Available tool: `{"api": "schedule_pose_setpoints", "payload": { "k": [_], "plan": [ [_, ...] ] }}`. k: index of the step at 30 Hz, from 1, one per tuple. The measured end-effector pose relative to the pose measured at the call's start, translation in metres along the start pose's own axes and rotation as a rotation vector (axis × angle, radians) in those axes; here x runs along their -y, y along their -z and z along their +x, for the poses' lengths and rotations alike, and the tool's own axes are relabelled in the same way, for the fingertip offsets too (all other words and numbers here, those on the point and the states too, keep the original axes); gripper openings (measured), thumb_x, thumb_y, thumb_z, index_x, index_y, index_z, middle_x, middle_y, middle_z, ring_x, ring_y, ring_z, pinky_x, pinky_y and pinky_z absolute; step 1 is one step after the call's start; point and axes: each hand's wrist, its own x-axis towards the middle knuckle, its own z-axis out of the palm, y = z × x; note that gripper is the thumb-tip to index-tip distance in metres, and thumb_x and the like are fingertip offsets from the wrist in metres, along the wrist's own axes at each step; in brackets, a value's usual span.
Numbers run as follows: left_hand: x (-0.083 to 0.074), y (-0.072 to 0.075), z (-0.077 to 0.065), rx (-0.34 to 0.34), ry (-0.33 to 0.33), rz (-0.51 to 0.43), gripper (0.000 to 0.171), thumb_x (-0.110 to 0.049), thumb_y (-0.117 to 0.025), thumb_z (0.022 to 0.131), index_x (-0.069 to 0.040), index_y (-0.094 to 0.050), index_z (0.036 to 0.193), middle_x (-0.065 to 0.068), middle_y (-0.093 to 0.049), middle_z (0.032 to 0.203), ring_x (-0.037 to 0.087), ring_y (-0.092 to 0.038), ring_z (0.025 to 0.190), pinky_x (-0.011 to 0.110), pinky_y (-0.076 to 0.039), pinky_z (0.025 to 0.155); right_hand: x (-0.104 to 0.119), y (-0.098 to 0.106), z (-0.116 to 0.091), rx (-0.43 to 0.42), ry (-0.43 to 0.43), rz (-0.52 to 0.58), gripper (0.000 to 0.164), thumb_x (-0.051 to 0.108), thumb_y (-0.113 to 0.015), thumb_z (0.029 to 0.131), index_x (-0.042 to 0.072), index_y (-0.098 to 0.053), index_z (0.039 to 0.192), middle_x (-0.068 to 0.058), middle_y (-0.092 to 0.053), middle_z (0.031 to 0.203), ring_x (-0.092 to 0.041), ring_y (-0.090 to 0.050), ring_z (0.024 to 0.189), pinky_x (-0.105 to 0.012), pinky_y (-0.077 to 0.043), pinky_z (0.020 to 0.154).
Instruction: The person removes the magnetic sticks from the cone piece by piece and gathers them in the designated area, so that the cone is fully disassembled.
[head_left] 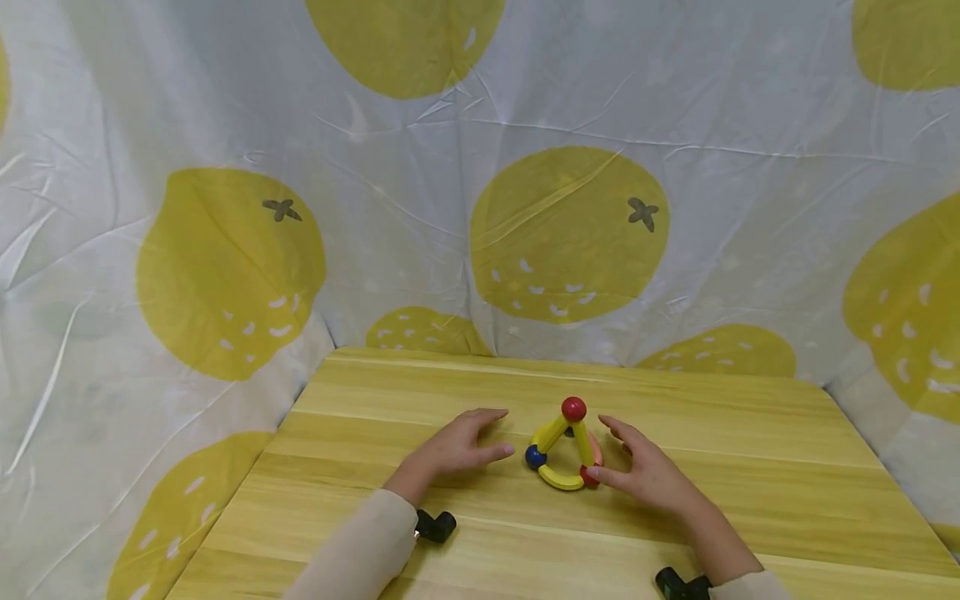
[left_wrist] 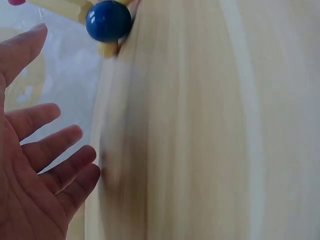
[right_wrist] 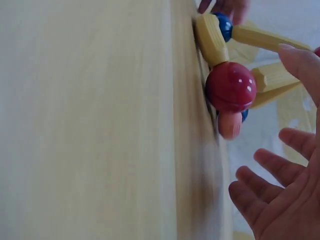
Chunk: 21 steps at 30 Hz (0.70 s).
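A small pyramid of magnetic rods and balls stands on the wooden table. A red ball (head_left: 573, 409) tops it, where straight yellow rods (head_left: 552, 432) meet. Its base has a blue ball (head_left: 536, 456), another red ball (right_wrist: 231, 87), a curved yellow rod (head_left: 561, 481) and a salmon-pink rod (right_wrist: 230, 125). To its left, my left hand (head_left: 461, 443) is held apart from it, fingers spread and palm turned inward. On the other side is my right hand (head_left: 647, 471), its fingers loosely extended and holding nothing. Its thumb overlaps the lower red ball in the head view.
The wooden table (head_left: 360, 400) has rounded far corners. Behind and beside it hangs a pale curtain (head_left: 405, 208) printed with yellow fruit. Black wrist-worn devices show at the left sleeve (head_left: 360, 546) and the right sleeve (head_left: 750, 587).
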Motion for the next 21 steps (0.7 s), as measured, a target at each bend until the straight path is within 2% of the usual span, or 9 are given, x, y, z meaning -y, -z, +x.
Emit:
{"api": "schedule_pose_setpoints", "payload": {
  "k": [6, 10, 16, 21],
  "plan": [
    [-0.015, -0.012, 0.006, 0.018, -0.008, -0.055, 0.070, -0.056, -0.062, 0.097, -0.014, -0.050, 0.152, 0.011, -0.054, 0.152, 0.030, -0.048, 0.144, 0.049, -0.037, 0.119, 0.005, -0.009, 0.004, -0.002, -0.031, 0.082, 0.092, 0.045, -0.082, 0.085, 0.011, -0.037, 0.157, -0.023, -0.040, 0.160, -0.046, -0.041, 0.145, -0.063, -0.030, 0.118],
    [-0.022, -0.021, 0.008, 0.011, -0.003, -0.079, 0.066, -0.054, -0.065, 0.096, -0.015, -0.056, 0.147, 0.009, -0.058, 0.148, 0.028, -0.051, 0.141, 0.048, -0.040, 0.117, 0.009, -0.014, 0.006, -0.023, -0.032, 0.094, 0.084, 0.038, -0.084, 0.085, 0.008, -0.044, 0.153, -0.021, -0.049, 0.153, -0.042, -0.047, 0.142, -0.060, -0.033, 0.118],
    [-0.026, -0.035, 0.012, -0.019, -0.023, -0.091, 0.057, -0.048, -0.072, 0.093, -0.016, -0.063, 0.139, 0.004, -0.066, 0.138, 0.023, -0.059, 0.130, 0.043, -0.045, 0.112, 0.011, -0.021, 0.008, -0.076, -0.049, 0.027, 0.069, 0.033, -0.086, 0.083, 0.006, -0.058, 0.141, -0.013, -0.063, 0.137, -0.034, -0.056, 0.131, -0.056, -0.041, 0.113],
    [-0.025, -0.042, 0.013, -0.054, -0.037, -0.111, 0.051, -0.044, -0.075, 0.092, -0.018, -0.066, 0.136, 0.001, -0.068, 0.133, 0.018, -0.060, 0.125, 0.040, -0.048, 0.110, 0.012, -0.023, 0.008, -0.089, -0.044, 0.039, 0.060, 0.028, -0.087, 0.082, 0.009, -0.063, 0.133, -0.004, -0.064, 0.113, -0.023, -0.057, 0.112, -0.051, -0.046, 0.107]
  ]
}}
